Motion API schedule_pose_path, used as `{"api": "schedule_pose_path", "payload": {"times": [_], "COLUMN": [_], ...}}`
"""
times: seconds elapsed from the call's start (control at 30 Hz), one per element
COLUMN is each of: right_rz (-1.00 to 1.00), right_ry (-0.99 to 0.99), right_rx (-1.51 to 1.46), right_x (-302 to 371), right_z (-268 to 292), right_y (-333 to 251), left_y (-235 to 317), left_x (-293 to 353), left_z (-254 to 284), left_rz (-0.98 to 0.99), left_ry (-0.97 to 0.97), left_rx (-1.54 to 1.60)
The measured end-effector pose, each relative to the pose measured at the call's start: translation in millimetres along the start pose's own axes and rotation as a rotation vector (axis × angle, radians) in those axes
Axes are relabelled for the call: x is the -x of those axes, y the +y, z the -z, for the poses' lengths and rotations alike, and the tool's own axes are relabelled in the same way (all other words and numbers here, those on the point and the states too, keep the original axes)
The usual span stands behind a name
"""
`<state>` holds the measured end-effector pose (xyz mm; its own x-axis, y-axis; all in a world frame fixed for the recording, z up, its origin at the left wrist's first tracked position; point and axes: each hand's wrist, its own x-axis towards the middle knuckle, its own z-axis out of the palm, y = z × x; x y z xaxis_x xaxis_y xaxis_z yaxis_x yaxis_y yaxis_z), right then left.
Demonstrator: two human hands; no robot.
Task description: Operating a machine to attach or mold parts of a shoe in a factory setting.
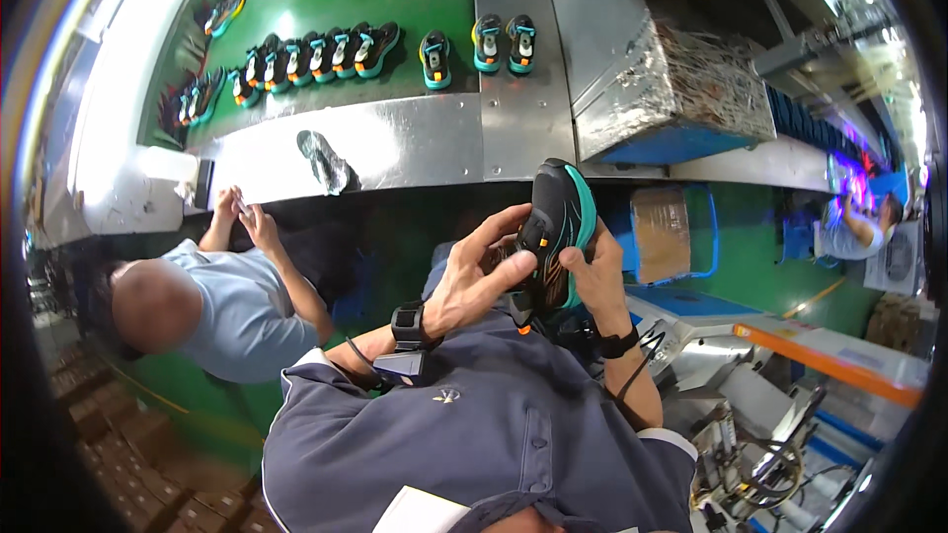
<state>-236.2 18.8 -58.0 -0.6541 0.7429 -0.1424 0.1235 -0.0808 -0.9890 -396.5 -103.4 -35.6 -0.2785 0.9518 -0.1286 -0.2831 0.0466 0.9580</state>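
Close in front of my chest I hold a black sneaker [555, 199] with a teal sole and small orange accents, its toe pointing away from me. My left hand [479, 271] grips its left side, the thumb lying across the upper near the opening. Along the teal sole on the other side, my right hand [598, 274] is closed, its thumb pressed to the shoe's side. My fingertips are partly hidden behind the shoe. Beyond it, on the metal ledge of the bench, lies a single dark shoe-shaped piece [324, 162] with a shiny pale surface.
A green conveyor belt [286, 15] carries rows of similar sneakers [316, 57], and a pair [504, 43] stands on the metal strip. A plastic-wrapped machine [681, 89] is at the right. One co-worker [222, 306] sits at left, another [859, 229] far right. A blue-framed cart [671, 235] stands nearby.
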Motion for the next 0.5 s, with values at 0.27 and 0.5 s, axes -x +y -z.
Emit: {"api": "schedule_pose_path", "payload": {"times": [0.27, 0.5], "right_rz": [-0.204, -0.4], "right_ry": [-0.268, -0.424], "right_rx": [-0.041, -0.128], "right_x": [-51.9, -92.8], "right_z": [-24.4, -78.6], "right_y": [27.0, 25.7], "left_y": [-14.3, -35.4], "left_x": [-10.6, -45.6], "left_z": [73.2, 125.4], "left_rz": [0.112, 0.04], "left_ry": [0.155, 0.459], "left_rx": [0.26, 0.394]}}
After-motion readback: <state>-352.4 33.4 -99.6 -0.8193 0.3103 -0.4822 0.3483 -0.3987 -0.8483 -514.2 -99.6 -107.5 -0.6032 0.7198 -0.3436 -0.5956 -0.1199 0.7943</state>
